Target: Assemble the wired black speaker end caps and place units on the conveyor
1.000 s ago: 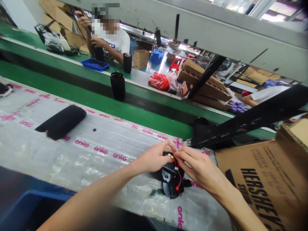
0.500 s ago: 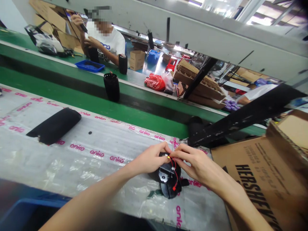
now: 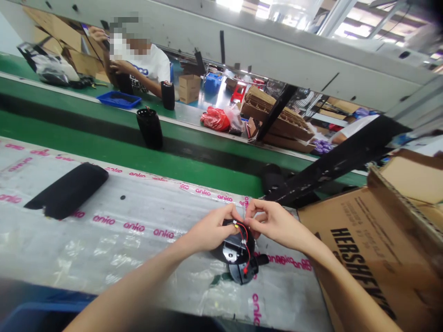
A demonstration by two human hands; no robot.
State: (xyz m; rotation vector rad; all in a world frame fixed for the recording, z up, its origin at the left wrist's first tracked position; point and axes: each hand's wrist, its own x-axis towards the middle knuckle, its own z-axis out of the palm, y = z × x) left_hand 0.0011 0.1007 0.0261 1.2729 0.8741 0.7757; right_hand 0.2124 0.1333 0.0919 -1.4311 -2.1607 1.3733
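Note:
A black cylindrical housing (image 3: pixel 221 254) lies on the plastic-covered bench, its open end showing a grey-and-black inner part (image 3: pixel 238 273). Red wires (image 3: pixel 248 251) with small white and yellow connectors loop over that end. My left hand (image 3: pixel 211 230) is closed around the housing's upper edge, thumb beside the connectors. On the opposite side, my right hand (image 3: pixel 277 225) has its thumb and index finger pinched together right by the wires; what sits between those fingertips is hidden. Further left on the bench rests a black fabric sleeve (image 3: pixel 71 189).
Close on the right stands a cardboard box (image 3: pixel 349 240). A slanted black post (image 3: pixel 332 161) rises behind my hands. Across the green conveyor (image 3: pixel 194 161), with a black cylinder (image 3: pixel 150 129) on it, a co-worker sits near a blue tray (image 3: pixel 119 99). A blue bin edge shows lower left.
The right hand's fingers have curled in more and come slightly off the connectors. The left hand keeps its hold on the housing. The whole view has shifted slightly.

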